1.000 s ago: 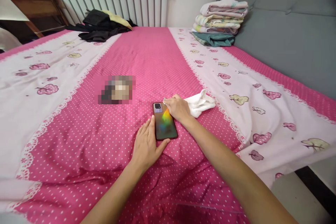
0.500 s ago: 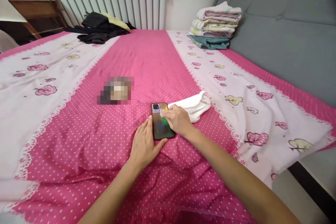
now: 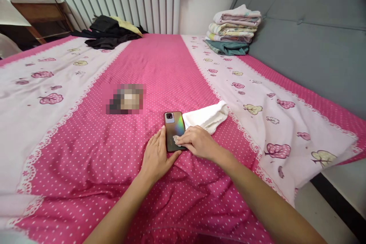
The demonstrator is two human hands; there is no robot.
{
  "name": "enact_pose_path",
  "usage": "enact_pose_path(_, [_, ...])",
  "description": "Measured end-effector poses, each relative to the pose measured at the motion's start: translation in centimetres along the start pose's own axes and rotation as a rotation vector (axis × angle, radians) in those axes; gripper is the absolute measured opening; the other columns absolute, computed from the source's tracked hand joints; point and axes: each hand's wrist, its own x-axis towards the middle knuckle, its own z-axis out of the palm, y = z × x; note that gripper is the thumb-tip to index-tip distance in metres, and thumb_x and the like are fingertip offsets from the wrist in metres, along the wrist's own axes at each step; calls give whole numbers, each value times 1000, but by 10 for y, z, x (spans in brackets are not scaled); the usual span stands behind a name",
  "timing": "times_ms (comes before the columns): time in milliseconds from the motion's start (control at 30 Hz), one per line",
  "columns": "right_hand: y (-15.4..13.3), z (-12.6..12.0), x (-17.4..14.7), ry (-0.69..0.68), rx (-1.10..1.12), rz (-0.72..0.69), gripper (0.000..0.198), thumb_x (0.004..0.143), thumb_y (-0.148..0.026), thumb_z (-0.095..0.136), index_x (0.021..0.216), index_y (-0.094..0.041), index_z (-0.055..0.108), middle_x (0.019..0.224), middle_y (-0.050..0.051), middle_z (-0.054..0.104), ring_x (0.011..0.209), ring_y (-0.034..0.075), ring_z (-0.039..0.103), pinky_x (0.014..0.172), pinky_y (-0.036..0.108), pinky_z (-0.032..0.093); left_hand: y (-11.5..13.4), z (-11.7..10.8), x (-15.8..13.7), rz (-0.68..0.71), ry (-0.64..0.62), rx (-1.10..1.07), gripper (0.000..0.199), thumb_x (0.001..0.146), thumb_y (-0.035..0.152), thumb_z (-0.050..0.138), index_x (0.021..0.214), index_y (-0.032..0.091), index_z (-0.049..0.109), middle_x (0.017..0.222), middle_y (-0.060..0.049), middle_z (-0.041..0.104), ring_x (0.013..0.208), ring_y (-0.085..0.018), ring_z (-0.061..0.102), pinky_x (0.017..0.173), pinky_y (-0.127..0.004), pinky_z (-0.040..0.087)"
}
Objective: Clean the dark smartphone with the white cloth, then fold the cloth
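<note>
A smartphone point(image 3: 171, 129) lies back side up on the pink dotted bedspread, its camera block at the far end and its glossy case reflecting coloured light. My left hand point(image 3: 156, 156) rests flat against the phone's left edge, fingers stretched out, with the thumb by the near edge. Pinched in the fingers of my right hand point(image 3: 198, 143) is a small crumpled whitish wad point(image 3: 176, 140), perhaps tissue, pressed on the lower part of the phone's back. A white cloth point(image 3: 210, 117), sock-like in shape, lies just beyond my right hand.
The bedspread point(image 3: 154, 57) is wrinkled near me. A blurred-out item point(image 3: 128, 99) lies left of the phone. Dark clothes point(image 3: 110, 32) sit at the far left, folded linens point(image 3: 233, 26) by the grey headboard point(image 3: 309, 42). A radiator point(image 3: 120, 4) stands behind the bed.
My right hand has slid the wad from beside the camera block down to the lower part of the phone's back. My left hand and the phone have stayed in place.
</note>
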Motion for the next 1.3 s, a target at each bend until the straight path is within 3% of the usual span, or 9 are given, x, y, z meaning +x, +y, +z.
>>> enact_pose_path(433, [13, 20, 18, 109, -100, 169, 28, 91, -21, 45, 113, -26, 63, 119, -2, 61, 104, 15, 57, 87, 30, 40, 0, 2, 0, -5, 13, 16, 82, 81, 56, 46, 138, 5, 18, 130, -25, 47, 120, -34, 46, 96, -48, 39])
enact_pose_path(733, [20, 25, 31, 137, -162, 256, 28, 93, -26, 42, 111, -27, 64, 117, -1, 63, 100, 17, 54, 79, 30, 40, 2, 0, 1, -16, 9, 11, 83, 80, 55, 47, 139, 7, 16, 130, -23, 47, 120, -34, 46, 95, -49, 39])
enact_pose_path(1300, [26, 23, 42, 112, -245, 270, 28, 93, -24, 38, 105, -26, 64, 109, 1, 66, 97, 18, 55, 75, 28, 37, 2, -1, 1, -18, 15, -5, 82, 80, 56, 47, 139, 7, 18, 129, -23, 48, 120, -34, 46, 96, -48, 39])
